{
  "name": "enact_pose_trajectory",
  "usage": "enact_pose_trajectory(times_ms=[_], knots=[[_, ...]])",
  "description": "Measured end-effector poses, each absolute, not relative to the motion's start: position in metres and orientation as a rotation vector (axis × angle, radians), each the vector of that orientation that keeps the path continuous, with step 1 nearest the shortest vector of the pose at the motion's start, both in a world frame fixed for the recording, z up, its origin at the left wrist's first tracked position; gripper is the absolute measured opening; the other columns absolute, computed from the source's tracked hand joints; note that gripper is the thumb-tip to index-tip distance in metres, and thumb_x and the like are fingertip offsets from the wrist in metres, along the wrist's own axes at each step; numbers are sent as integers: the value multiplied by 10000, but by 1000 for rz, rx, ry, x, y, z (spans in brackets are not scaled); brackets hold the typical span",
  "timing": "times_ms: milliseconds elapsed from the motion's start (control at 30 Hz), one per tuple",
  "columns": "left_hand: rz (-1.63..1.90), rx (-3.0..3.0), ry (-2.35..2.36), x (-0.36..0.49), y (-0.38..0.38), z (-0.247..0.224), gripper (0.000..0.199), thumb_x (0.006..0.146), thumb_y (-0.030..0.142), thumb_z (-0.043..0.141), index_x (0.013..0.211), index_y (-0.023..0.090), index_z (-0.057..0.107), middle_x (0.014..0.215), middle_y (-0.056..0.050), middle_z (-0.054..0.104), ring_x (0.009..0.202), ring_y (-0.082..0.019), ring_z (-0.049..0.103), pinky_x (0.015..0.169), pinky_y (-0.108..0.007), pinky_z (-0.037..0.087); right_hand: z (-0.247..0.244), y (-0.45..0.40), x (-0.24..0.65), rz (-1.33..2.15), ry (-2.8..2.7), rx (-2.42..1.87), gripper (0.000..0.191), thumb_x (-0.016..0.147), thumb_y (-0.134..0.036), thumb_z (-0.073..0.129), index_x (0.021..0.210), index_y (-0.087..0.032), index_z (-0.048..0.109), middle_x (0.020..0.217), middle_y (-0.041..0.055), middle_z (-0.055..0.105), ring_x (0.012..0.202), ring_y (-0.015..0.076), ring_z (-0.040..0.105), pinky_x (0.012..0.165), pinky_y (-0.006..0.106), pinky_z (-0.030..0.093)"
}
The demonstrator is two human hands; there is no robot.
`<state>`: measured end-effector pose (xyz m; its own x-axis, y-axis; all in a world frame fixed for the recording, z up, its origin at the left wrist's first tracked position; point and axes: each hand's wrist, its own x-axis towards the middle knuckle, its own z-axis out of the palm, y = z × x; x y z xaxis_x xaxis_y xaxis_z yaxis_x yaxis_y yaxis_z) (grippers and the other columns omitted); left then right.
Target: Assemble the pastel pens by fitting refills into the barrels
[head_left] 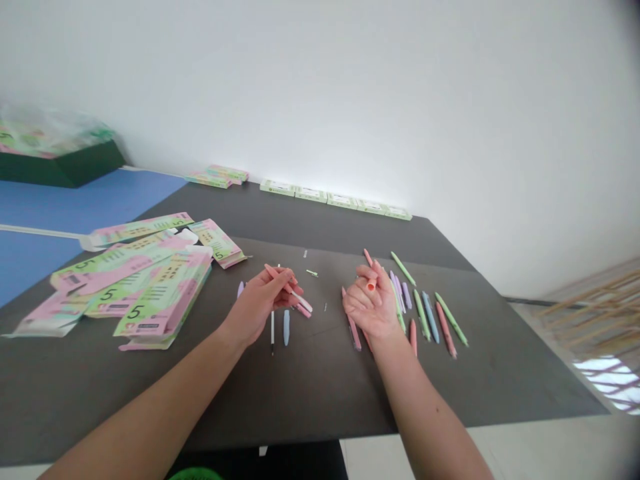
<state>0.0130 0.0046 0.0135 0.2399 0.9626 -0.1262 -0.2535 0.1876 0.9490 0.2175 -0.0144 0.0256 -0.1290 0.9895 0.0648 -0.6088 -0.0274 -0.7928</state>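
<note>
Evidently, in the head view, the left hand (263, 297) pinches slim pink and white pen parts (303, 303) between thumb and fingertips, presumably to leave their ends exposed. The right hand (369, 310), palm upturned, curls around a pink barrel (371, 286), probably to keep its open end visible. Assorted pens (431, 318) lie beside it, seemingly grouped apart from the cartons (160, 293).

A dark table (310, 387) cluttered with cartons (165, 297) and pens (431, 317)

Pink-and-green cartons overlap at left; pale green boxes (311, 195) line the far edge. Pastel pens lie scattered at right, and near the middle lie a blue barrel (287, 328), a thin white refill (273, 330) and a small green piece (312, 273).
</note>
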Motion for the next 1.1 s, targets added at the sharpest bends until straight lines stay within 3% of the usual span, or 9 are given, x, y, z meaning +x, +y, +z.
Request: enact_pose_trajectory(times_ms=[400, 1100], knots=[[1036, 996, 933, 14, 5, 10, 266, 785, 411, 634, 776, 152, 577, 674, -4, 658, 530, -69, 572, 538, -163, 468, 44, -45, 196, 1540, -590, -288, 378, 962, -453, 333, 657, -242, 404, 334, -135, 171, 312, 103, -7, 314, 227, 122], [1042, 998, 947, 15, 5, 9, 261, 776, 407, 643, 770, 153, 583, 679, -5, 653, 532, -76, 573, 519, -170, 457, 62, -57, 192, 1521, -469, -407, 406, 930, -499, 390, 612, -246, 393, 322, -141, 146, 305, 85, -30, 289, 221, 71]])
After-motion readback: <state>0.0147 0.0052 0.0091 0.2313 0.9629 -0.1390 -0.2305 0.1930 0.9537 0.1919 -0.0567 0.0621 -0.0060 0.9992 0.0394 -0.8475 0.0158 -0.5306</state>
